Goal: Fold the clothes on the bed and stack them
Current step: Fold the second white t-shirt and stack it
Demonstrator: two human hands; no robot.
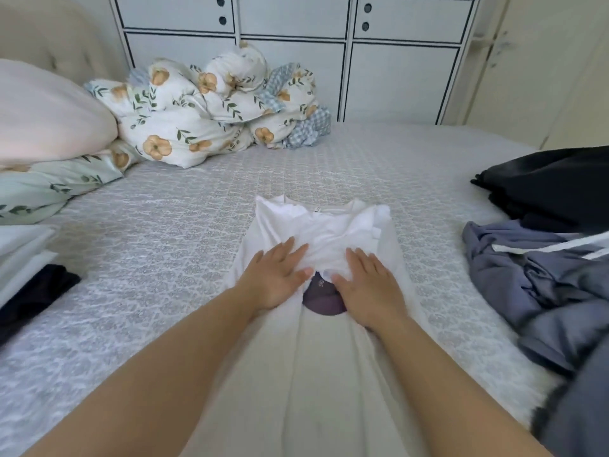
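A white garment [316, 367] lies lengthwise on the bed [184, 245] in front of me, its two side parts folded in toward the middle. A dark purple patch [321, 300] shows in the gap between the folded sides. My left hand [278, 275] lies flat on the left fold with fingers straight. My right hand [369, 285] presses flat on the right fold. A crumpled blue-grey garment [540, 285] and a black garment [547, 186] lie at the right. A stack of folded white clothes [23, 255] with a dark piece [36, 291] beside it sits at the left.
A bunched floral duvet [211, 107] and a pink pillow [43, 113] fill the far left of the bed. White cabinets [296, 61] stand behind the bed. A dark grey cloth [580, 410] shows at the bottom right corner.
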